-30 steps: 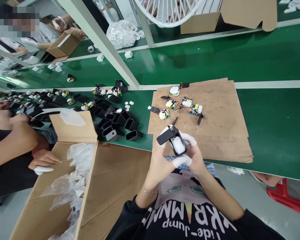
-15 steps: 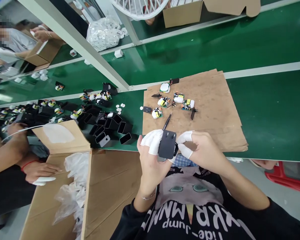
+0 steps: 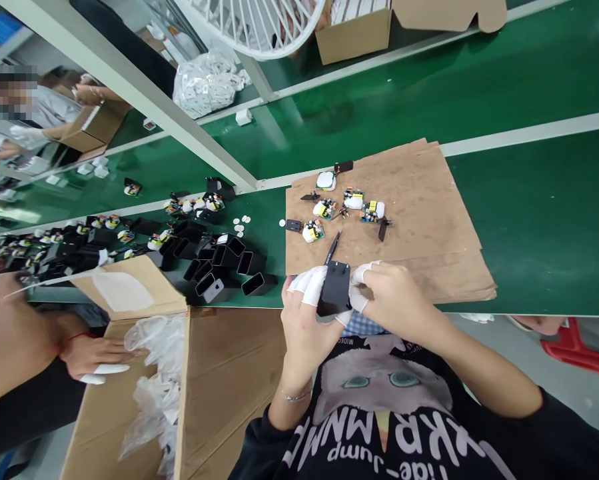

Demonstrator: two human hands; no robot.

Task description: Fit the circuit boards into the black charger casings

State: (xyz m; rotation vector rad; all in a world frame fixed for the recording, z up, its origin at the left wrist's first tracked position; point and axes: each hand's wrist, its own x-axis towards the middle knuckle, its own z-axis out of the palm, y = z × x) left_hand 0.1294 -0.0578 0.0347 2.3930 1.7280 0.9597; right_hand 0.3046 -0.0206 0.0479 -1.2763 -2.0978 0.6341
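Note:
A black power adapter (image 3: 335, 288) with small metal prongs on its end is held over the table's front edge. My left hand (image 3: 306, 320) has its fingers, in white finger cots, wrapped around the adapter's left side and underside. On the opposite side my right hand (image 3: 386, 293) presses its covered fingertips together against the adapter; anything small between them is hidden. Just beyond the adapter a black pen-like tool (image 3: 333, 247) lies on a cardboard sheet (image 3: 419, 233). Several circuit boards with white and yellow parts, such as this circuit board (image 3: 313, 231), lie further back on the sheet.
Black empty housings (image 3: 253, 285) and more boards crowd the green table (image 3: 539, 233) on the left. Small white discs (image 3: 239, 228) lie nearby. A big open carton (image 3: 229, 373) with plastic bags stands below left, beside a co-worker's hand (image 3: 92, 357). A white fan (image 3: 259, 33) hangs ahead.
My right fingers have closed in against the adapter's right side. The adapter has tilted slightly in my left hand. The co-worker's arm at the left has shifted, and the view has moved a little.

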